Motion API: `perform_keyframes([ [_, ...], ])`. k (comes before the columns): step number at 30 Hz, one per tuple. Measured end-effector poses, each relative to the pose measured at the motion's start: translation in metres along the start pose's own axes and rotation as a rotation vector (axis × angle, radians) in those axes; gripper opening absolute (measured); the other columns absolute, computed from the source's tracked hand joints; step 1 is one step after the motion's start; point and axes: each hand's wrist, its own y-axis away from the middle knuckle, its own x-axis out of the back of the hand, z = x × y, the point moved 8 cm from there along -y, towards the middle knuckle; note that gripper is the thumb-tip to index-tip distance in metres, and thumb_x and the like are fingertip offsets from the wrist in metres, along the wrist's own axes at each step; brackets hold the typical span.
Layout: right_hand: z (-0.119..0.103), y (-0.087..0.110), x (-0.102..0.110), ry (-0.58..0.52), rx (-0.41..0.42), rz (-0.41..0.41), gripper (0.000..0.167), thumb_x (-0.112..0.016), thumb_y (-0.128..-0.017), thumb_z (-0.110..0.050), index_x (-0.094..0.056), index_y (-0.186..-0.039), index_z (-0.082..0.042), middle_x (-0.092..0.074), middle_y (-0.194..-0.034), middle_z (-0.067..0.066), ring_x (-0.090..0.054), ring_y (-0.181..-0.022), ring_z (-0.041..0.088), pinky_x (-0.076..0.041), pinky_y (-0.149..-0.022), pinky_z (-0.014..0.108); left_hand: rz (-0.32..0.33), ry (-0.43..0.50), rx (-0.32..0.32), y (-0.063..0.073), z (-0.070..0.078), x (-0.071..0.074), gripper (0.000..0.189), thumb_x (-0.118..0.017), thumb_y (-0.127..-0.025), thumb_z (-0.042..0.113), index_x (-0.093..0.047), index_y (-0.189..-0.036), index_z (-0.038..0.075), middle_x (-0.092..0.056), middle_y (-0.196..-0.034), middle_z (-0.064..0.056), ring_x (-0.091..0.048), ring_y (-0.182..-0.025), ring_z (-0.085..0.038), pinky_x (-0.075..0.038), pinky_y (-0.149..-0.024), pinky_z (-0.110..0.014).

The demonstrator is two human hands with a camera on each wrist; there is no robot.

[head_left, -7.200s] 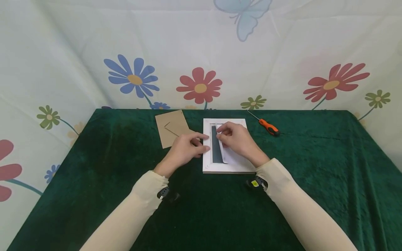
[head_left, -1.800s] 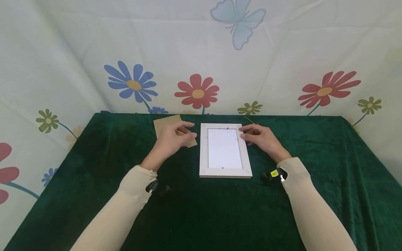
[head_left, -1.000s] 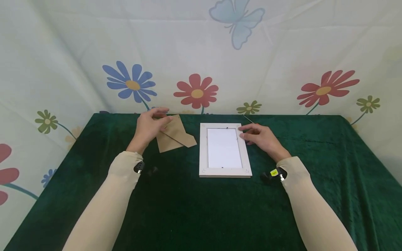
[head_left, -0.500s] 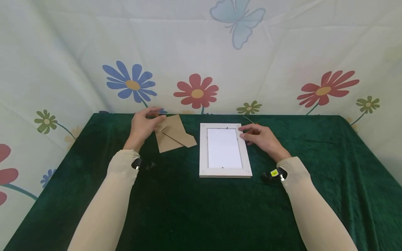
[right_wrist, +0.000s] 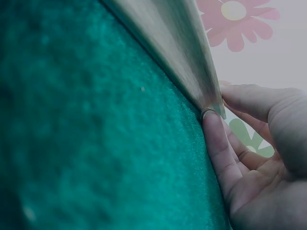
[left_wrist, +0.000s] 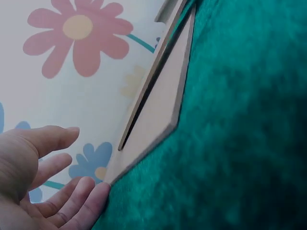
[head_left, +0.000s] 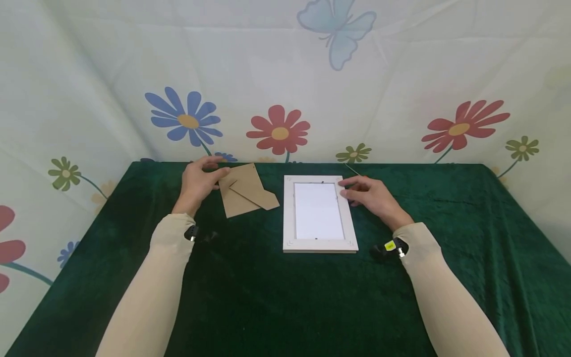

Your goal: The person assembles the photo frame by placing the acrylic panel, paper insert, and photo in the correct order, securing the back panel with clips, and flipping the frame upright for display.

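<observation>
A white picture frame (head_left: 319, 246) lies on the green cloth, a white sheet (head_left: 317, 210) filling its opening. My right hand (head_left: 372, 198) holds the frame's far right side; in the right wrist view the thumb is at the upper edge and a fingertip at the lower side. Left of the frame lies a brown backing board (head_left: 236, 201) with a stand leg (head_left: 247, 191) flat across it. At the board's left edge is my left hand (head_left: 198, 182), fingers loose. In the left wrist view, the little finger (left_wrist: 98, 199) meets the board's corner, with thumb and other fingers spread apart.
A screwdriver shaft (head_left: 352, 169) shows behind my right hand, its handle mostly hidden. Green cloth (head_left: 285, 302) covers the table to its back edge, where a white flowered backdrop (head_left: 250, 59) hangs.
The white sheet my right hand was handling now lies in the frame's opening. My left hand has moved left, off the stand leg to the board's left edge. The right hand stays at the frame.
</observation>
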Motion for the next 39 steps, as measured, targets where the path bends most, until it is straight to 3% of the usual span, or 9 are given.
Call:
perform_keyframes([
  [13,0.0,0.001,0.001,0.009,-0.007,0.003,0.046,-0.073,-0.102,-0.038,-0.067,-0.143,-0.018,-0.064,-0.134,0.013,-0.064,-0.108,0.031,-0.056,-0.098,0.04,-0.015,-0.014,0.04,-0.004,-0.012,0.002,0.051,-0.074,-0.102,0.023,-0.061,-0.149,0.006,-0.059,-0.141,-0.022,-0.071,-0.109,-0.036,-0.062,-0.079,-0.028],
  [23,0.002,0.0,0.0,0.009,-0.009,0.004,0.046,-0.073,-0.102,-0.038,-0.068,-0.143,-0.017,-0.064,-0.134,0.012,-0.064,-0.108,0.031,-0.057,-0.097,0.037,-0.053,-0.081,0.088,-0.005,-0.019,-0.002,0.055,-0.074,-0.101,0.025,-0.06,-0.149,0.002,-0.061,-0.14,-0.022,-0.072,-0.109,-0.039,-0.056,-0.099,-0.052],
  [34,0.003,-0.001,0.0,0.01,-0.012,0.004,0.046,-0.074,-0.102,-0.039,-0.067,-0.143,-0.018,-0.064,-0.133,0.012,-0.063,-0.108,0.03,-0.056,-0.097,0.038,-0.106,-0.166,0.094,-0.007,-0.02,-0.001,0.057,-0.074,-0.101,0.023,-0.057,-0.149,-0.002,-0.06,-0.144,-0.024,-0.072,-0.112,-0.04,-0.052,-0.102,-0.055],
  [39,0.002,-0.001,0.0,0.01,-0.014,0.005,0.046,-0.074,-0.102,-0.038,-0.068,-0.143,-0.018,-0.064,-0.134,0.012,-0.063,-0.109,0.031,-0.056,-0.098,0.039,-0.102,-0.181,0.1,-0.006,-0.019,0.0,0.056,-0.074,-0.101,0.023,-0.058,-0.148,-0.003,-0.061,-0.138,-0.026,-0.072,-0.111,-0.04,-0.052,-0.102,-0.056],
])
